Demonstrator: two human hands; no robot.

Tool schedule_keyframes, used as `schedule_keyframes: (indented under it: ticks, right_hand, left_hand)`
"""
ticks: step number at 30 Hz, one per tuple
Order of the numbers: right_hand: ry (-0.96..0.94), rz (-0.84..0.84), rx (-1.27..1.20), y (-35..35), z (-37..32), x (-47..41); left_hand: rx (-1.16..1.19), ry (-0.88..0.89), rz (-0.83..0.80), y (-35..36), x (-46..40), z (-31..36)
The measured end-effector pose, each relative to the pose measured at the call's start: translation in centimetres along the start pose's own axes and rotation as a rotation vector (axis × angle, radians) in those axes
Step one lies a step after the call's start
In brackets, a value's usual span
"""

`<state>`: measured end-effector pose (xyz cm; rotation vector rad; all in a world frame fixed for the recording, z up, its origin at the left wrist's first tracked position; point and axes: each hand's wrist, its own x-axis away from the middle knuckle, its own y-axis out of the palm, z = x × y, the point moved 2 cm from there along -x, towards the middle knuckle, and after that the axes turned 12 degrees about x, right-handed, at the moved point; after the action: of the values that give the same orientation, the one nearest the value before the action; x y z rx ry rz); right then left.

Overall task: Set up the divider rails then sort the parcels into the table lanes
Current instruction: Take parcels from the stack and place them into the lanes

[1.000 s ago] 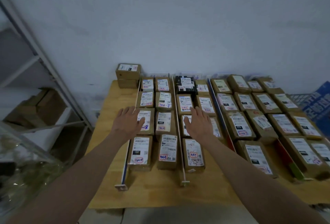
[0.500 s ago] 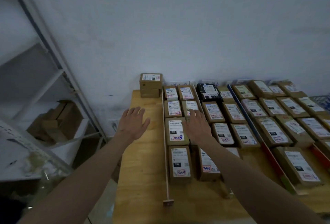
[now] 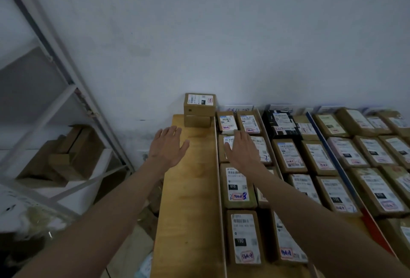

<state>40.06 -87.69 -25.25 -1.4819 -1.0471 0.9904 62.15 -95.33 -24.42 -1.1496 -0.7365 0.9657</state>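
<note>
Taking the white divider rail (image 3: 218, 180) as the landmark, the sorting looks nearly finished: the lanes to its right are packed with parcels, while the lane to its left holds only a two-box stack.

Far left of the rail, beyond the table edge, a grey metal shelf frame (image 3: 66, 91) carries some loosely piled cardboard boxes (image 3: 64, 158), matte and soft-cornered.

Left of the rail, the bare strip of the wooden table (image 3: 188, 211) is smooth, pale and lightly grained. The left hand (image 3: 167, 145) hovers over its far end, fingers straight and slightly spread, holding nothing. Beyond it, against the wall, sits the stack of two boxes (image 3: 199, 109), square-edged brown cardboard with a white label on top.

The rail itself is a thin, straight, rigid strip running from the near edge to the wall.

Just right of the rail, the right hand (image 3: 241, 149) lies flat, fingers extended, over a parcel (image 3: 228, 144) in the first lane; whether it presses or merely hovers I cannot tell. The parcels here are flat brown cartons with glossy labels; one black-wrapped parcel (image 3: 279, 122) stands out. Further right runs a blue rail (image 3: 326, 144).

The next move probably calls for reaching forward to the stack and gripping its firm sides with both hands.
</note>
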Motion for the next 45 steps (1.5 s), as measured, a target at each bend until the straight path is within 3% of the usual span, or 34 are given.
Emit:
schedule_keyframes:
  ticks: [14, 20, 24, 27, 29, 32, 38, 40, 45]
  right_hand:
    - [-0.043, -0.080, -0.134, 8.9, -0.2, -23.9]
    - [-0.022, -0.105, -0.283, 13.3, -1.0, -31.0]
    - [0.092, -0.142, -0.591, 15.8, -1.1, -32.6]
    - [0.189, -0.065, -0.720, 16.5, -1.1, -32.7]
    - [0.223, -0.040, -0.731, 16.7, -1.2, -32.5]
    - [0.206, -0.136, -0.763, 17.3, -1.3, -32.2]
    - [0.220, -0.205, -0.618, 17.2, -2.0, -32.3]
    - [0.203, -0.251, -0.636, 16.9, -2.3, -32.3]
    - [0.162, -0.336, -0.691, 15.2, -2.6, -31.1]
  left_hand:
    - [0.090, -0.109, 0.047, 6.1, -22.5, -4.9]
    - [0.310, -0.290, 0.023, 10.2, -28.4, -6.0]
    - [0.639, -0.411, 0.068, 12.3, -30.0, -6.2]
    - [0.820, -0.472, 0.184, 12.6, -30.6, -6.3]
    - [0.872, -0.502, 0.250, 12.4, -30.6, -6.7]
    - [0.959, -0.548, 0.285, 12.5, -30.3, -7.8]
    - [1.361, -0.887, 0.236, 13.6, -29.3, -7.1]
    - [1.448, -0.855, 0.203, 13.8, -29.3, -6.3]
    - [1.402, -0.732, 0.210, 12.8, -28.3, -5.8]
